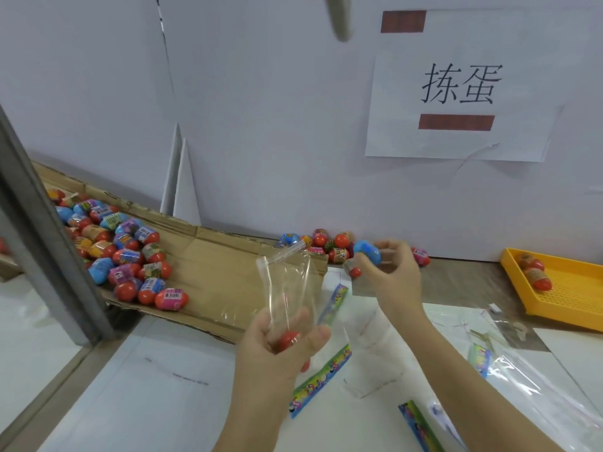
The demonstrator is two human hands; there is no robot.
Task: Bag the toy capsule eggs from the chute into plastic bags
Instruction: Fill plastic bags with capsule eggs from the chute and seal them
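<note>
White table top [163, 386] lies closest to the person, with several colourful paper strips [321, 380] and some loose clear bags [538, 396] spread on it at the right. Above it, the left hand [280, 350] grips the lower part of a clear plastic bag [288, 288], with the fingers curled round it. The bag stands upright with its mouth on top, and one red egg [289, 340] is already at the bottom, inside the grip. A little further away, the right hand [394, 275] is curled round a blue egg [367, 252] and seems to hold a second egg [354, 270] with a red end below it. This hand is just beside the mouth of the bag, slightly to its right and not yet over it.

Behind the hands, the cardboard chute [222, 265] slopes down from the left, and a big pile of eggs [124, 252] lies on its upper part. A small group of eggs [329, 244] lies at the foot of the wall [261, 125]. At the far right, a yellow tray [580, 288] has two eggs [535, 272] in it. A paper sign [460, 106] hangs on the wall.

I judge that the eggs are light, hard and smooth, so they can slip or roll away. It is best to close the fingers round the middle of each one. The bag is thin, soft and slippery, and its mouth may fall shut. Holding it low stops the egg inside from dropping, but the mouth probably needs a finger to open it wide.
</note>
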